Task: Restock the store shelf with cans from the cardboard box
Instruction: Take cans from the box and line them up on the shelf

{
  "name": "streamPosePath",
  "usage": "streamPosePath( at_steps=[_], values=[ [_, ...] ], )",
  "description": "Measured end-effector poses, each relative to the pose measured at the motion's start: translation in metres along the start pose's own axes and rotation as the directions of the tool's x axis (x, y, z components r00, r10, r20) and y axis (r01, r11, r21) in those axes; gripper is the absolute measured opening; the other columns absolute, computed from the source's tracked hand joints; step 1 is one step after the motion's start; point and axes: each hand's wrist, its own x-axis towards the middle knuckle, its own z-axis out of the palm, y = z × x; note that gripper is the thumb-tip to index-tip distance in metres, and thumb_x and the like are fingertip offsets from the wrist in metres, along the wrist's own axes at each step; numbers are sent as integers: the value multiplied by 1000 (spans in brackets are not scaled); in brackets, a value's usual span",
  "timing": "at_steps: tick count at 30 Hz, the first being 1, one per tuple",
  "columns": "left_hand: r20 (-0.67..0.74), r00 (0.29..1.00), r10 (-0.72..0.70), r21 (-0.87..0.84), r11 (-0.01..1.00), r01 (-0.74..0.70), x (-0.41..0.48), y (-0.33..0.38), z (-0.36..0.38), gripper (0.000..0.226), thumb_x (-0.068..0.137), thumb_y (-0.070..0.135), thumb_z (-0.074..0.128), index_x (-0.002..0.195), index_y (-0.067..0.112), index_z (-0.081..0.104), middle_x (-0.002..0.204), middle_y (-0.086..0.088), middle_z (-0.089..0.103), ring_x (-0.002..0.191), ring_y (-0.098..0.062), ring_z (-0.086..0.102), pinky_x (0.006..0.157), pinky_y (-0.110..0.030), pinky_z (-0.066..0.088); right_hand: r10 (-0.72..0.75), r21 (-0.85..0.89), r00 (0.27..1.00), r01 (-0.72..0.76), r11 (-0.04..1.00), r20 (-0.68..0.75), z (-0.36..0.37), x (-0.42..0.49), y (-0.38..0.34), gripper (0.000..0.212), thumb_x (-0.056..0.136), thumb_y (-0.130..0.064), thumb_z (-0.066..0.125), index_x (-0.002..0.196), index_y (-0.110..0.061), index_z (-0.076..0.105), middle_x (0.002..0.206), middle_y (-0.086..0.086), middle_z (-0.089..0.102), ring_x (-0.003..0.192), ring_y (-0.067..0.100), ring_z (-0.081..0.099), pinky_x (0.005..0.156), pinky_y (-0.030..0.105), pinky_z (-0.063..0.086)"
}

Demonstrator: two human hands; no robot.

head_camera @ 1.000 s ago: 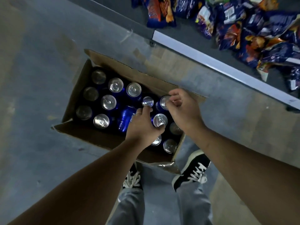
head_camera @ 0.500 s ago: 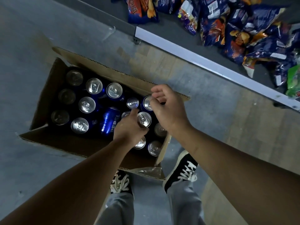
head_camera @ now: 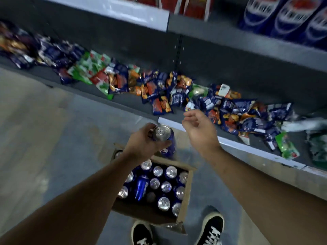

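My left hand (head_camera: 143, 142) grips a blue can (head_camera: 166, 138) with a silver top, held upright above the far edge of the cardboard box (head_camera: 184, 207). My right hand (head_camera: 200, 131) hovers just right of the can with its fingers loosely curled and nothing in it. The open box sits on the floor below my arms and holds several blue cans (head_camera: 163, 203) standing upright, plus one can lying on its side (head_camera: 141, 187).
A low grey shelf (head_camera: 235, 146) with a white front strip carries a heap of snack bags (head_camera: 177, 92). Higher up, another shelf holds large blue bottles (head_camera: 283, 16). My two black shoes (head_camera: 212, 228) stand on the floor beside the box.
Both hands have risen out of the box. The left one lifted a can with it, while the right came away with nothing. The view has tilted up toward the shelves.
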Motion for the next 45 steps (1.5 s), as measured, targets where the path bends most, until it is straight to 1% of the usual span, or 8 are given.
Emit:
streamPosePath(
  at_steps=[7, 13, 17, 24, 33, 35, 42, 45],
  values=[
    [-40, 992, 122, -195, 973, -128, -2, 136, -80, 34, 72, 26, 89, 99, 18, 69, 89, 5, 73, 89, -18, 70, 77, -28, 53, -112, 80, 986, 122, 989, -123, -60, 13, -126, 13, 91, -15, 63, 95, -27, 61, 92, -8, 61, 84, 8, 58, 75, 17, 45],
    [-3, 990, 142, -232, 963, -138, -8, 238, -121, 72, 46, 60, 85, 101, 19, 61, 97, -1, 74, 89, -20, 73, 82, -48, 61, -137, 139, 976, 161, 977, -171, -117, 7, -198, 12, 94, -17, 62, 103, -25, 63, 93, -6, 62, 84, 12, 58, 68, 19, 46],
    [-14, 987, 160, -250, 955, -158, -12, 287, -127, 61, 60, 54, 87, 104, 21, 60, 99, 0, 74, 88, -18, 73, 77, -45, 62, -159, 156, 973, 185, 970, -167, -145, 3, -218, 16, 96, -20, 60, 111, -23, 63, 99, -3, 63, 93, 13, 61, 76, 23, 46],
    [17, 973, 231, -139, 964, -227, -19, 359, -96, 84, 46, 74, 76, 108, 20, 63, 97, 2, 75, 83, -17, 74, 68, -40, 64, -162, 112, 987, 160, 981, 5, -201, -13, -224, 53, 88, -27, 71, 136, -30, 48, 119, -14, 57, 111, 8, 57, 96, 30, 46],
    [101, 955, 278, -106, 958, -268, -40, 467, 14, 91, 39, 75, 77, 104, 15, 57, 95, -5, 72, 82, -22, 73, 62, -45, 63, -171, 45, 975, 179, 983, -141, -307, -30, -206, 55, 77, -25, 84, 121, -24, 51, 106, -9, 68, 92, 7, 66, 69, 9, 50],
    [129, 947, 295, -82, 955, -286, -44, 485, 40, 95, 36, 80, 74, 103, 15, 61, 94, -4, 73, 81, -21, 73, 61, -42, 63, -163, -28, 959, 161, 987, -232, -332, -30, -196, 53, 76, -33, 84, 117, -25, 52, 104, -11, 67, 91, 4, 64, 69, 13, 49],
    [188, 948, 257, -115, 964, -238, -37, 500, 94, 96, 72, 91, 45, 133, 17, 52, 123, -4, 61, 106, -23, 64, 67, -37, 62, -16, 93, 916, 58, 994, -401, -411, -15, -153, 55, 72, -33, 86, 117, -22, 56, 103, -8, 68, 95, 11, 65, 86, 30, 51],
    [82, 975, 206, -157, 969, -192, -20, 496, 99, 79, 85, 81, 42, 127, 15, 55, 108, -7, 65, 100, -23, 66, 75, -43, 62, 24, 143, 909, 40, 989, -415, -438, 1, -141, 53, 74, -30, 85, 117, -21, 56, 105, -6, 67, 96, 11, 64, 85, 29, 48]
  ],
)
